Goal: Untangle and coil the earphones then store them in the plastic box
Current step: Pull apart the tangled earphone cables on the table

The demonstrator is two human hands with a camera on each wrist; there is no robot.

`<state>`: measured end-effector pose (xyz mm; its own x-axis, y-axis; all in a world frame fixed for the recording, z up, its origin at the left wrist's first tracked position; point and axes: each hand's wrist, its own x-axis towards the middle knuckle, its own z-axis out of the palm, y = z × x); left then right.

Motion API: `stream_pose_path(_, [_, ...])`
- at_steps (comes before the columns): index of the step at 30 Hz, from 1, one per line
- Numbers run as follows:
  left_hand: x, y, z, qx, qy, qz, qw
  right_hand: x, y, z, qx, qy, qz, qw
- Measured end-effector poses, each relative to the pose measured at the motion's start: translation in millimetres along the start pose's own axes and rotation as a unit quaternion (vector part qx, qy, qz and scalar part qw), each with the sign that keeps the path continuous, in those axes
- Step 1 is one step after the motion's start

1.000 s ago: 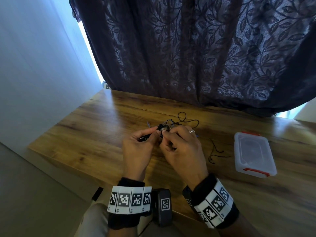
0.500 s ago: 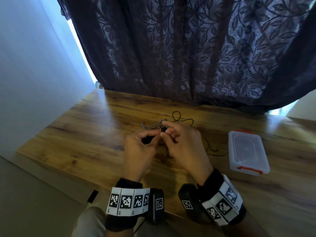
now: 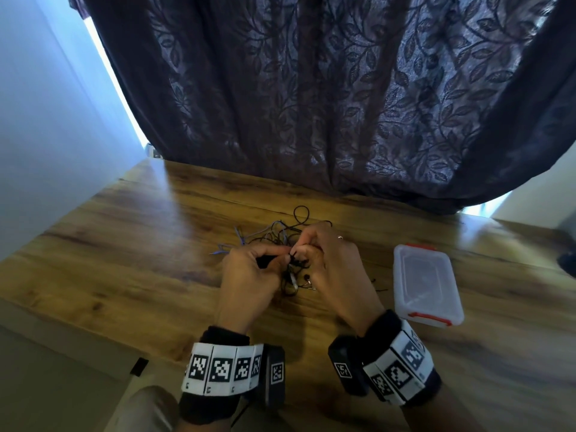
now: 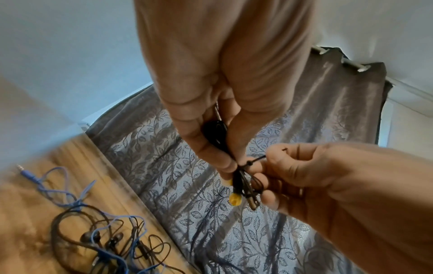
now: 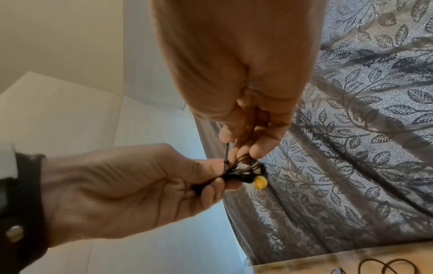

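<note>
Together left hand (image 4: 218, 103) and right hand (image 4: 346, 187) pinch black earphones (image 4: 243, 178)

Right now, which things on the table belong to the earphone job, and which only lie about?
Job:
black earphones, pinched by left hand and right hand
tangled cables on table
plastic box, lid on

Lying about:
curtain

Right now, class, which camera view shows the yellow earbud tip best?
The right wrist view: the yellow earbud tip shows unobstructed beside the left hand. The left wrist view shows it partly behind cable; the head view hides it.
</note>
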<state>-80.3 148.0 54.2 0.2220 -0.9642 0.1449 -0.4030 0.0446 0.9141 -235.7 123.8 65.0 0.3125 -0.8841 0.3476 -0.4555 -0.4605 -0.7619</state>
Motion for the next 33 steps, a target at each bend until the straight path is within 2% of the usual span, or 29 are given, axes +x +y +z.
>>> stream_pose_path(4, [2.2, -2.1, 0.5, -0.038, -0.033, -0.015, 0.999, 2.1, 3.9, -2.1, -0.002, 0.006, 0.001, 1.000])
stream_pose_path(8, [4.7, -2.2, 3.6, -0.057, -0.013, -0.031, 0.998, 2.3, 6.5, 2.4, 0.000, 0.011, 0.001, 1.000])
stream_pose_path(14, [12.6, -9.1, 6.9, -0.008, -0.024, -0.013, 1.000, 1.1, 10.3, 14.3, 0.010, 0.043, 0.020, 0.999])
stream_pose_path(16, [16.5, -18.8, 6.1, 0.019, -0.007, -0.015, 1.000, 1.0, 8.9, 17.6, 0.020, 0.029, 0.050, 0.998])
stream_pose_path(18, [21.1, -32.7, 2.7, 0.050, 0.024, -0.045, 0.997, -0.1, 8.9, 15.8, 0.023, 0.011, 0.077, 0.997])
stream_pose_path(21, [24.8, -53.1, -6.1, 0.067, 0.080, -0.107, 0.989, -10.1, 23.7, -6.5, -0.030, 0.045, 0.117, 0.992])
stream_pose_path(23, [29.1, -66.3, -13.8, 0.083, 0.113, -0.127, 0.982, -23.4, 41.4, -30.4, -0.135, 0.084, 0.177, 0.971])
stream_pose_path(25, [36.2, -82.5, -21.3, 0.101, 0.121, -0.158, 0.975, -38.4, 61.9, -51.2, -0.265, 0.086, 0.278, 0.920])
stream_pose_path(27, [44.7, -100.8, -26.2, 0.131, 0.118, -0.180, 0.968, -51.7, 79.8, -65.3, -0.296, 0.063, 0.384, 0.872])
stream_pose_path(30, [51.4, -118.9, -27.9, 0.177, 0.106, -0.206, 0.957, -62.3, 100.6, -71.4, -0.254, 0.042, 0.453, 0.853])
stream_pose_path(33, [51.5, -126.9, -26.8, 0.212, 0.107, -0.228, 0.944, -65.4, 108.5, -67.6, -0.256, 0.045, 0.453, 0.853])
